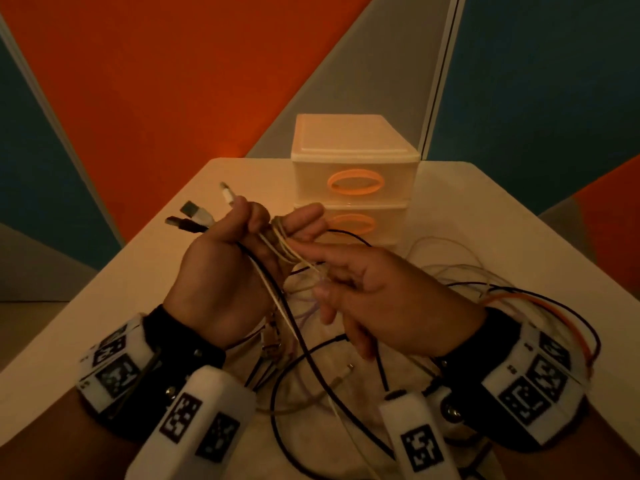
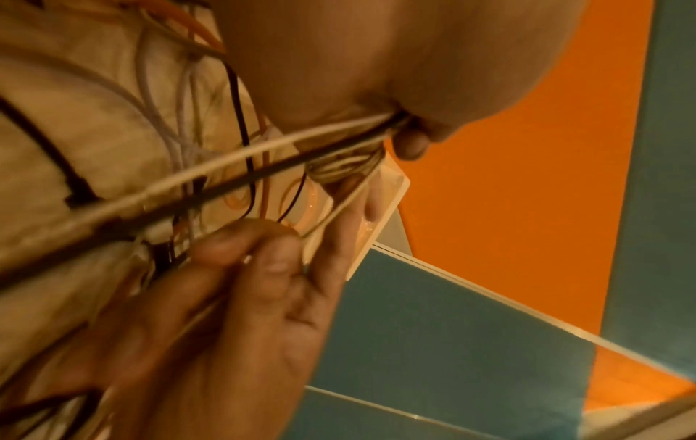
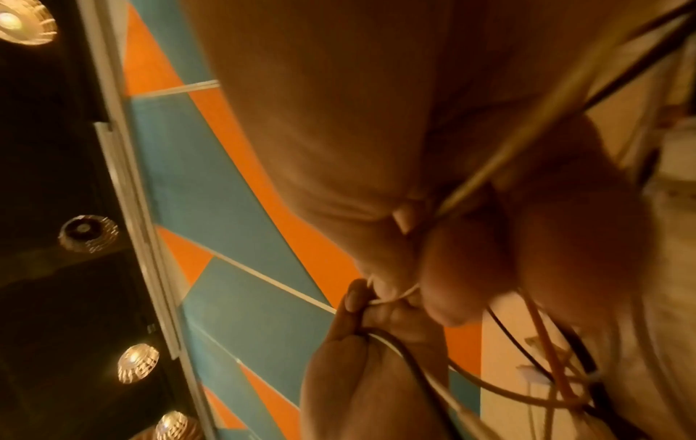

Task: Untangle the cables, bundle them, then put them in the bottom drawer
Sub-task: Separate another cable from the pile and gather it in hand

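Observation:
My left hand (image 1: 254,233) is raised above the table and grips several cables (image 1: 277,299). Their USB plugs (image 1: 197,214) stick out past its knuckles to the upper left. A thin white cable is wound in a small coil (image 1: 282,242) around the held strands beside the left fingers; the left wrist view shows this coil (image 2: 346,166) just under the palm. My right hand (image 1: 311,270) pinches the free length of that thin white cable (image 2: 339,208) close to the coil. The drawer unit (image 1: 353,168) stands behind, its bottom drawer mostly hidden by my hands.
Loose cables, black, white and orange (image 1: 540,304), sprawl in loops over the white table (image 1: 502,216) to the right and beneath my wrists. The drawer unit's drawers are closed. Walls of orange and teal panels rise behind the table.

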`<action>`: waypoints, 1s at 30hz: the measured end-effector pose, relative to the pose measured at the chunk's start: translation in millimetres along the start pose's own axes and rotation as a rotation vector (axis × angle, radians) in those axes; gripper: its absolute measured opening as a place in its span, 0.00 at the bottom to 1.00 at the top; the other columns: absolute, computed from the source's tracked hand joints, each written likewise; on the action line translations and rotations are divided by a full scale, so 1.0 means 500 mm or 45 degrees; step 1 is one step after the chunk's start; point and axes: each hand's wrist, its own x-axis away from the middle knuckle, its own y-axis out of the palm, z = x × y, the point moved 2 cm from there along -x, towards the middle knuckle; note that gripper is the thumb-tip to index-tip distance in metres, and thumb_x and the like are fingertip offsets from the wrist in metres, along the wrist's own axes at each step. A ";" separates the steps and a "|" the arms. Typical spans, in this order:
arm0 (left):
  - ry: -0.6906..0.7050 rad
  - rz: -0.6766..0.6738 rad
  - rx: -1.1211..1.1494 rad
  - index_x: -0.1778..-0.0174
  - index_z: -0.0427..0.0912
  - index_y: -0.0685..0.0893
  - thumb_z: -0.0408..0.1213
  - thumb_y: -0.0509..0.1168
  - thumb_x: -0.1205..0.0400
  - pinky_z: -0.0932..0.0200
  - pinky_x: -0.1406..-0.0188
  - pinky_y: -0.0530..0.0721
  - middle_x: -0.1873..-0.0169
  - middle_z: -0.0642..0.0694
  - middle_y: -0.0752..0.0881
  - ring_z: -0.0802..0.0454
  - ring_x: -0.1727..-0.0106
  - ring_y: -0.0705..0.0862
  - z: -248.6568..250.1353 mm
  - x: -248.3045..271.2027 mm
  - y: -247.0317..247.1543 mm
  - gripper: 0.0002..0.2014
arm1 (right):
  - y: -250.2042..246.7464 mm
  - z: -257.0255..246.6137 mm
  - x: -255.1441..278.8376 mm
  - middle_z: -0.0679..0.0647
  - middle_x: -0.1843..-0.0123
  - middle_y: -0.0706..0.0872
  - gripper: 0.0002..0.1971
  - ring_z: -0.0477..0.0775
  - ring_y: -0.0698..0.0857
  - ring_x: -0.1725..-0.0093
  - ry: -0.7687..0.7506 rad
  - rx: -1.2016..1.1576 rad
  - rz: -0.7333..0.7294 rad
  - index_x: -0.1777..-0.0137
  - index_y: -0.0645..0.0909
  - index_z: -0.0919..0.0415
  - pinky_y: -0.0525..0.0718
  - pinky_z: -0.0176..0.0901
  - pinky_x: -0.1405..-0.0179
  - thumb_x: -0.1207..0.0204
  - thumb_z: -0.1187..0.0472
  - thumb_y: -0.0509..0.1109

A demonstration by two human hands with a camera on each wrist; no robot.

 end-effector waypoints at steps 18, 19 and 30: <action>0.043 -0.066 0.259 0.67 0.44 0.69 0.50 0.49 0.08 0.61 0.64 0.83 0.77 0.49 0.69 0.49 0.70 0.78 0.003 -0.003 -0.010 0.22 | -0.032 0.058 -0.011 0.52 0.76 0.76 0.21 0.46 0.70 0.82 0.373 0.245 0.075 0.61 0.84 0.61 0.69 0.36 0.83 0.14 0.45 0.64; 0.037 -0.081 0.270 0.66 0.44 0.69 0.50 0.49 0.08 0.61 0.65 0.82 0.77 0.50 0.69 0.50 0.71 0.77 0.005 -0.003 -0.010 0.22 | -0.029 0.058 -0.009 0.52 0.75 0.77 0.19 0.48 0.71 0.81 0.343 0.145 0.021 0.57 0.84 0.63 0.71 0.37 0.82 0.12 0.50 0.62; 0.074 -0.028 0.228 0.66 0.45 0.67 0.50 0.52 0.09 0.65 0.74 0.71 0.77 0.52 0.63 0.55 0.77 0.66 0.037 0.006 -0.009 0.20 | 0.012 0.018 0.001 0.54 0.60 0.81 0.26 0.54 0.80 0.59 0.252 1.198 -0.077 0.53 0.81 0.62 0.79 0.48 0.56 0.10 0.47 0.47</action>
